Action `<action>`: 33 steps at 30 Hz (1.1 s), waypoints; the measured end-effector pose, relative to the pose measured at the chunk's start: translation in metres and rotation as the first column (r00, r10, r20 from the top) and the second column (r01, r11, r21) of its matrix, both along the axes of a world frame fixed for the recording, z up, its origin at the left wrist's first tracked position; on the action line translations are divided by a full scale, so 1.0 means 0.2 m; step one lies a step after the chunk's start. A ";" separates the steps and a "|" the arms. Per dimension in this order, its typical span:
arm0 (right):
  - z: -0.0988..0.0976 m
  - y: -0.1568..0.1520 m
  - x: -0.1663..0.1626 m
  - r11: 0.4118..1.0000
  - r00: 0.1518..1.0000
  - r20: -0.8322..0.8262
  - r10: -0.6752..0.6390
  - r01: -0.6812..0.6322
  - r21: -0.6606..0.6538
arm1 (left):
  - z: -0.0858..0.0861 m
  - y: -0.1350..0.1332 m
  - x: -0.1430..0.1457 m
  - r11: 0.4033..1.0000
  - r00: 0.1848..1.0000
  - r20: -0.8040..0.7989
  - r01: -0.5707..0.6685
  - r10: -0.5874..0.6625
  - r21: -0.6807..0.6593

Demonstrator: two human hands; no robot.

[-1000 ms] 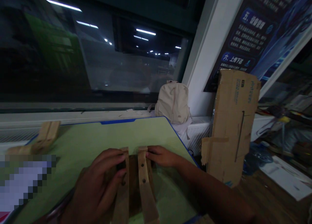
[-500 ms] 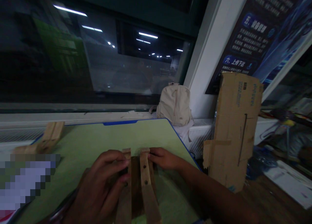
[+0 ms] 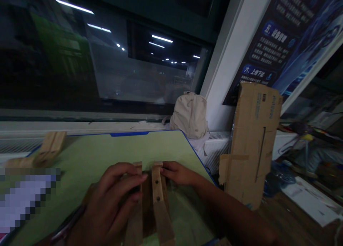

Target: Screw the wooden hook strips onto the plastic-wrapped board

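Note:
Two pale wooden bars stand side by side near the front of the table, a narrow gap between them. My left hand (image 3: 115, 196) is closed around the upper part of the left wooden bar (image 3: 135, 219), with fingers lapping over its top and inner edge. At the top of the right wooden bar (image 3: 161, 214), my right hand (image 3: 175, 172) grips the outer side between thumb and fingers. Two dark round holes show on the right bar's upper face. Between the bars is a darker brown wooden surface (image 3: 148, 212), partly hidden; how it joins them I cannot tell.
The green tabletop (image 3: 107, 149) has a blue rim. More wooden pieces (image 3: 52, 146) lie at its far left, beside a pixelated patch. Behind stand a beige backpack (image 3: 189, 115) and the window; a cardboard sheet (image 3: 253, 142) leans at right, near a large plastic bottle (image 3: 280, 176).
The whole view has shifted slightly left. My left fingers have moved a little over the left bar's inner edge. My right hand keeps its grip on the right bar.

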State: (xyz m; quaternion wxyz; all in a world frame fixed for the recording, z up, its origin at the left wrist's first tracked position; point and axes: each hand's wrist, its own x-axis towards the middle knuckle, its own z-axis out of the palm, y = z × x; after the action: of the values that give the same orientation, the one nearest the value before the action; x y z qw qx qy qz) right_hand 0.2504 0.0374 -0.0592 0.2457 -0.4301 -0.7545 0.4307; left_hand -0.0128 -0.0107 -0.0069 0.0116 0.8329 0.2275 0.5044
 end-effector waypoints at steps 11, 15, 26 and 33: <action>-0.01 0.01 0.00 1.000 1.000 0.007 0.022 -0.022 -0.001 | -0.06 0.02 0.00 0.984 0.992 0.068 0.112 -0.103 -0.140; -0.01 0.00 0.00 0.999 1.000 -0.017 0.026 -0.026 -0.024 | -0.02 0.01 0.01 0.996 0.995 0.042 0.089 -0.088 -0.014; 0.00 0.01 0.01 0.999 0.999 0.025 0.027 -0.028 0.034 | -0.03 0.01 0.02 0.985 0.992 0.115 0.061 -0.043 -0.160; -0.02 0.01 0.01 1.000 0.999 -0.050 0.011 -0.013 -0.027 | 0.02 0.03 0.04 0.981 0.990 0.080 0.125 -0.114 -0.148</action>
State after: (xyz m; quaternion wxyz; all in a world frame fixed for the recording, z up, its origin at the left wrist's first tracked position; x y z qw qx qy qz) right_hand 0.2520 0.0390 -0.0624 0.2558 -0.4180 -0.7446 0.4531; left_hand -0.0049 -0.0047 -0.0023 0.1139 0.8231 0.2145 0.5133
